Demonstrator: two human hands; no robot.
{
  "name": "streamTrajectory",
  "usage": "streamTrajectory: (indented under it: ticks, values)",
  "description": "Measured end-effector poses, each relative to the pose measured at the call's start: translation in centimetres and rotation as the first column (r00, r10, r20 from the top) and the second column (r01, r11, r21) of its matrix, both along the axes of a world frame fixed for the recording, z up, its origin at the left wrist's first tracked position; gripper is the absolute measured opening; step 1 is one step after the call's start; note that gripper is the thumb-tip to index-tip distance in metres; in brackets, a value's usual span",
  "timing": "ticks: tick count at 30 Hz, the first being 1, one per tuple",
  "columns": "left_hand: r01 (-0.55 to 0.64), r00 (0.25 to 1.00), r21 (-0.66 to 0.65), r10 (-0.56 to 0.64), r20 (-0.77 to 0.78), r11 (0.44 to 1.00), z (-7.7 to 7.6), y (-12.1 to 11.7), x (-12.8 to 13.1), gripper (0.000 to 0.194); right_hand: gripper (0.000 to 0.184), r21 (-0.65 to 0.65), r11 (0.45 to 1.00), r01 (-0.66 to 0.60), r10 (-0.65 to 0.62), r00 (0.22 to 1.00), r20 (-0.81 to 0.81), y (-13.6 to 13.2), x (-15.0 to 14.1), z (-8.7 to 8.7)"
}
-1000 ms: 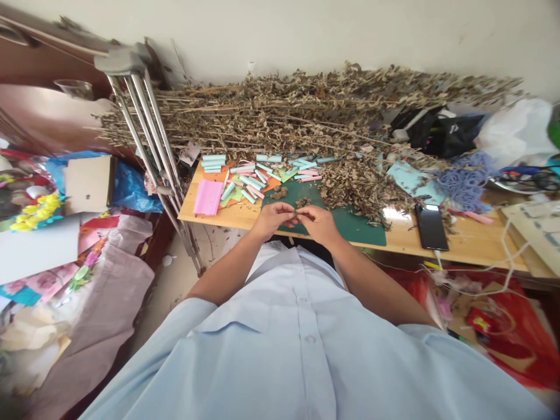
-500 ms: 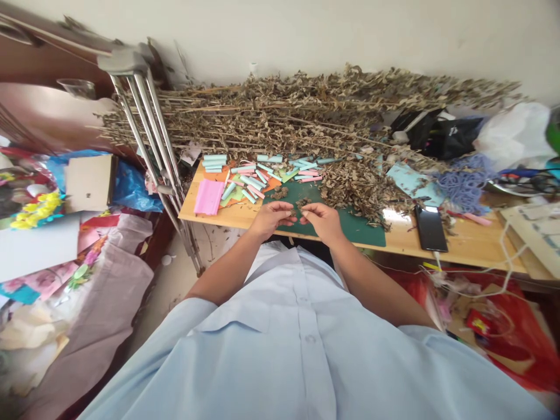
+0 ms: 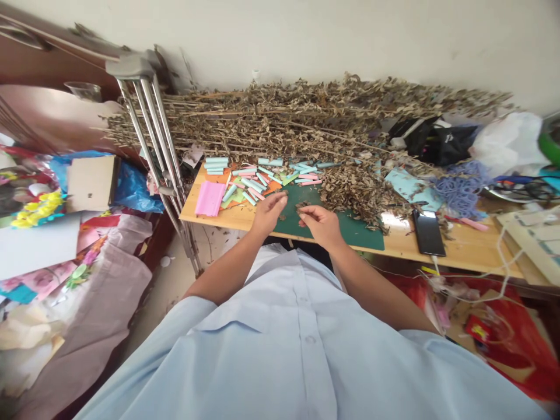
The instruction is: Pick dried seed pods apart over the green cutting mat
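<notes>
My left hand [image 3: 268, 214] is closed in a pinch above the left part of a green cutting mat [image 3: 361, 234]; whatever its fingertips hold is too small to make out. A few dark leaf crumbs [image 3: 282, 217] lie under those fingers. Across a small gap, my right hand [image 3: 322, 225] pinches a bit of dried leaf at its fingertips, near a small dark clump on the mat. Just beyond it spreads a heap of loose dried leaves [image 3: 352, 195]. Pale blue and pink paper rolls [image 3: 254, 185] lie left of the mat, beside a pink paper stack [image 3: 210, 198].
Long bundles of dried stems [image 3: 271, 119] line the wall. A black phone [image 3: 429, 232] on a cable lies to the right, near blue yarn [image 3: 464, 189] and a white plastic bag [image 3: 507, 143]. Metal crutches [image 3: 151, 128] lean at the table's left end.
My hands, close together before, have parted. The left one has moved up and a little left, its fingertips now raised; the right one has stayed nearly in place.
</notes>
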State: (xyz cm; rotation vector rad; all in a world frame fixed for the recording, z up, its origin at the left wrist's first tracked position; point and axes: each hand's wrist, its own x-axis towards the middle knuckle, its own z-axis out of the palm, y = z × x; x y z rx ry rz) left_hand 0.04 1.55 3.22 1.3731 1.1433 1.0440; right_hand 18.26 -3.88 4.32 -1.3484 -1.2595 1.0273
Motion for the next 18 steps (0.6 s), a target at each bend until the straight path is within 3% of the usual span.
streamTrajectory:
  ticks: [3,5,7,9,13,15,18]
  values:
    - [0.246,0.891,-0.280,-0.103,0.442,0.928,1.4,-0.8,1.9,0.068,0.021,0.200,0.967,-0.157,0.092,0.950,0.299,0.0,-0.9,1.3]
    - [0.343,0.809,-0.339,-0.092,0.580,0.876,1.9,-1.2,2.8,0.075,0.025,0.242,0.918,-0.315,0.147,0.835,0.531,0.0,-1.1,2.1]
    - [0.356,0.768,-0.355,-0.055,0.638,0.864,1.9,-1.4,3.1,0.075,0.033,0.207,0.889,-0.408,0.175,0.721,0.670,0.0,-1.0,2.9]
    - [0.344,0.758,-0.352,-0.036,0.651,0.871,1.8,-1.6,3.0,0.069,0.034,0.210,0.887,-0.411,0.154,0.692,0.705,0.0,-0.7,3.8]
    - [0.274,0.843,-0.283,-0.087,0.531,0.919,1.4,-1.9,3.7,0.046,0.036,0.417,0.870,-0.261,-0.032,0.816,0.578,0.4,-1.1,5.2]
    - [0.186,0.922,-0.233,-0.087,0.378,0.955,1.3,-2.1,5.4,0.041,0.046,0.446,0.823,-0.351,0.018,0.801,0.598,0.7,-2.2,5.5]
    - [0.096,0.974,-0.158,-0.060,0.218,0.983,1.4,-2.9,8.5,0.036,0.068,0.349,0.760,-0.549,0.159,0.677,0.719,0.6,-3.9,5.4]
